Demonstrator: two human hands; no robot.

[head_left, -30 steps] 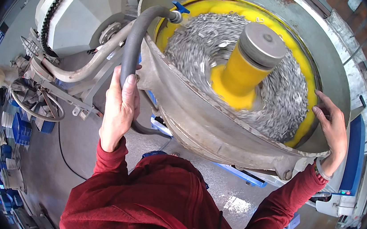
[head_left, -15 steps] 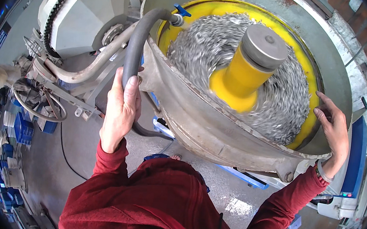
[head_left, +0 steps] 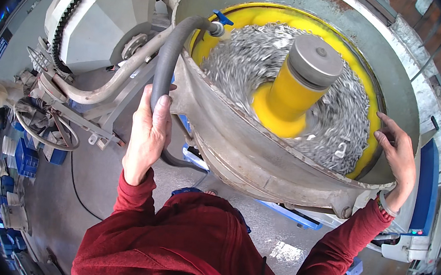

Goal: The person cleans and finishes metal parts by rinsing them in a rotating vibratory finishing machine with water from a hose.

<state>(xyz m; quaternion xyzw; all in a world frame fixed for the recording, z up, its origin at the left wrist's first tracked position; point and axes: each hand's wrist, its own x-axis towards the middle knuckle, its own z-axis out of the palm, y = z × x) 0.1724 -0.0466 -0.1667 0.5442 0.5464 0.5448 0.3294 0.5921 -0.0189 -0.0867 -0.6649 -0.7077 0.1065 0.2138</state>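
Note:
My left hand (head_left: 146,138) is closed around a thick black hose (head_left: 176,41) outside the tub's left side. The hose arches over the rim to a metal end fitting (head_left: 217,28) with a blue lever (head_left: 223,17). Small silvery pieces (head_left: 245,59), blurred by motion, fill the round, yellow-lined tub (head_left: 261,163). From its middle rises a yellow column (head_left: 289,94) with a grey metal cap (head_left: 316,61). A pale, curved piece (head_left: 340,149) lies on the near right of the mass. My right hand (head_left: 398,156) reaches over the right rim, fingers apart and holding nothing, its fingertips by the yellow lining.
A pale faceted drum (head_left: 103,23) with a toothed belt stands at the far left, beside a bent pipe (head_left: 113,80). Blue crates (head_left: 26,159) and other items line the left side. A dark cable (head_left: 78,189) lies on the floor. Blue panelling (head_left: 426,188) flanks the tub's right.
The silvery pieces have shifted around the column, and the pale curved piece now shows at near right. Both hands keep nearly the same places; the view has moved slightly.

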